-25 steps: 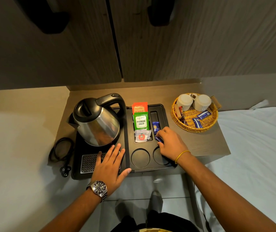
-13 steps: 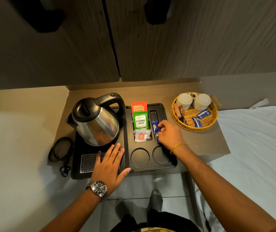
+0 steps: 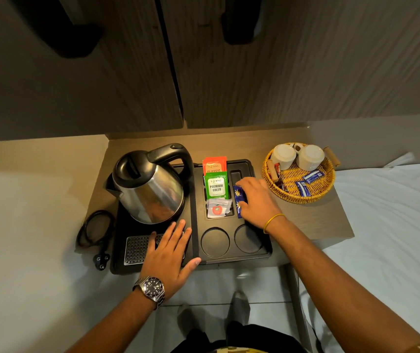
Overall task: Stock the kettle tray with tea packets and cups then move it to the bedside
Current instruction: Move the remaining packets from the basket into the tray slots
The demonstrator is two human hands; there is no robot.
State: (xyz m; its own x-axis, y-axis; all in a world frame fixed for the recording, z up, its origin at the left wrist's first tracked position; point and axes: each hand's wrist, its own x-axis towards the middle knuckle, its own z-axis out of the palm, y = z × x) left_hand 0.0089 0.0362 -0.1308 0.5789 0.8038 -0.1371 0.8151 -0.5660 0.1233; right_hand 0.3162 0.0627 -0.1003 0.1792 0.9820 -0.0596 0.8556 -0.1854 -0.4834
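Left hand (image 3: pixel 169 247) flat, fingers spread, steadying black plastic kettle tray (image 3: pixel 259 253). Right hand (image 3: pixel 256 200) nearer, seemingly pressing blue foil packets (image 3: pixel 239 200) into narrow slot, long axis twelve-to-six. White ceramic cups (image 3: pixel 296 155) waiting in round wicker basket (image 3: pixel 305 197), two o'clock of right hand.

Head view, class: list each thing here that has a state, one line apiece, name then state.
Kettle: upright on tray, lid shut.
Plug: unplugged, on surface.
Cup recesses: empty.
Cups: tipped in basket.
Green packet: upright in slot.
Blue packet: under right hand.
Left hand: flat on tray.
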